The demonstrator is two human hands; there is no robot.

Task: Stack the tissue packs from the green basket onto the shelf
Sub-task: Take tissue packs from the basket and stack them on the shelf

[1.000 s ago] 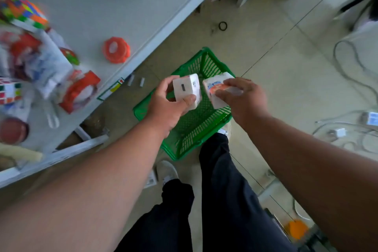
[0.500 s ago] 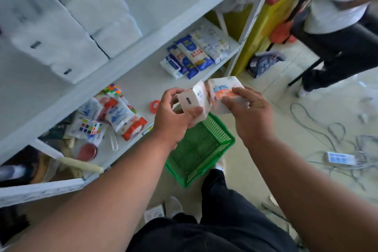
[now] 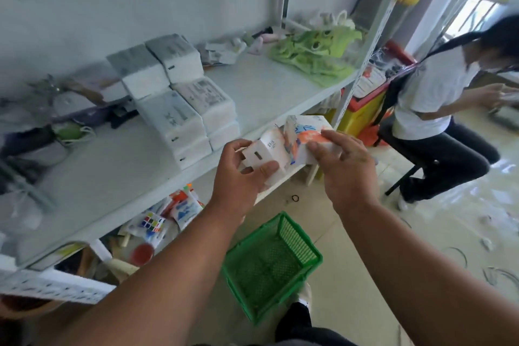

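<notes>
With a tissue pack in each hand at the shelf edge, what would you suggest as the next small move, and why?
Probably carry the left hand forward and set its white tissue pack beside the stacked tissue packs on the shelf. Both hands are full, the right hand gripping an orange-printed tissue pack, the green basket looks empty, and bare shelf lies just ahead.

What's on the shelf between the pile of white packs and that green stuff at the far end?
In the head view, bare shelf board separates the stacked white tissue packs from the green plush things.
</notes>
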